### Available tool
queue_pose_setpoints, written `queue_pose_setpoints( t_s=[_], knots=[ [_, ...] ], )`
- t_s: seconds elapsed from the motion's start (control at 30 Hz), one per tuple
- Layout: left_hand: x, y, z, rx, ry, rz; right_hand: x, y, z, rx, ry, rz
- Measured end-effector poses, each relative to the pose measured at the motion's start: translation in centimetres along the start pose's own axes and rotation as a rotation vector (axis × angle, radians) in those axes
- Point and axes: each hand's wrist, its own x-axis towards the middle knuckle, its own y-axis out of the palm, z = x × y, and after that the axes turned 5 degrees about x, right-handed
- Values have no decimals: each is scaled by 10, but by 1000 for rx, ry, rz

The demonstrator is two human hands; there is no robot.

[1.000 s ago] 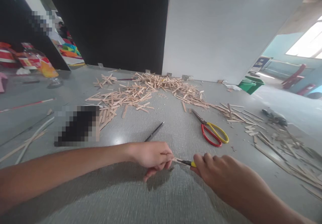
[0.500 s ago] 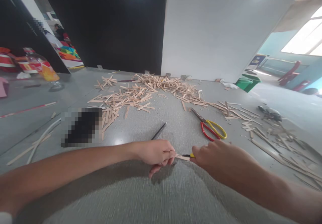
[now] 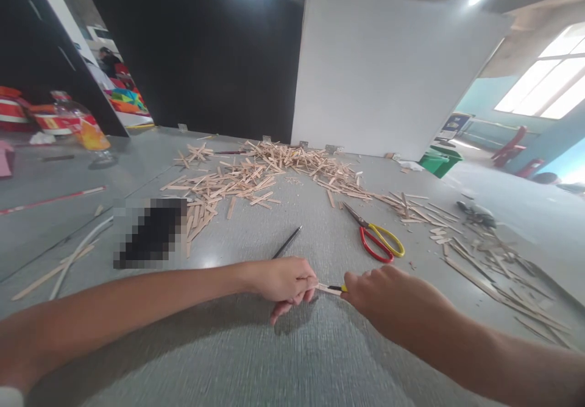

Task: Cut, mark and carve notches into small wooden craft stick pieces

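My left hand [image 3: 292, 284] is closed on one end of a thin wooden stick [image 3: 326, 290], low over the grey tabletop. Wrapped in my right hand [image 3: 372, 291] is a yellow tool with a dark front part, apparently a utility knife [image 3: 343, 287]; most of it is hidden by the fingers. Its dark front lies along the stick, close to my left fingertips. Just beyond my left hand rests a black pen [image 3: 287, 241]. Scissors [image 3: 372, 231] with one red and one yellow handle lie past my right hand, blades pointing away.
A large heap of wooden sticks [image 3: 292, 160] spreads across the back. Cut strips and scraps [image 3: 498, 267] lie at right. On the left are a blurred-out dark object [image 3: 153, 233], a white cable [image 3: 75, 251] and a drink bottle [image 3: 89, 133]. Black and white panels [image 3: 393, 72] stand behind.
My right hand with the yellow tool has shifted slightly left, toward my left hand. The left hand keeps its hold on the stick. The whole view has tilted up a little.
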Motion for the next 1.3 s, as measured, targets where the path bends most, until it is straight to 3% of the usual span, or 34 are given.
queue_pose_setpoints(
  t_s=[0.23, 0.37, 0.43, 0.67, 0.9, 1.13, 1.3],
  knots=[
    [3, 0, 2, 8, -25, -11, 2, 24, -9, 47, 65, -60],
    [0, 0, 0, 22, -19, -18, 7, 1, -11, 39, 14, -38],
    [-2, 0, -1, 36, -19, -28, 10, -7, -12, 20, -63, 44],
    [0, 3, -1, 44, -26, -48, 6, 17, -13, 48, 49, -42],
    [1, 2, 4, 20, -14, -68, 15, -6, -10, 6, -53, -59],
    [2, 5, 4, -42, -14, -105, 10, 27, -28, 10, 4, -94],
    [5, 2, 5, -129, -4, -49, 1, 23, -25, 4, 16, -117]
  ],
)
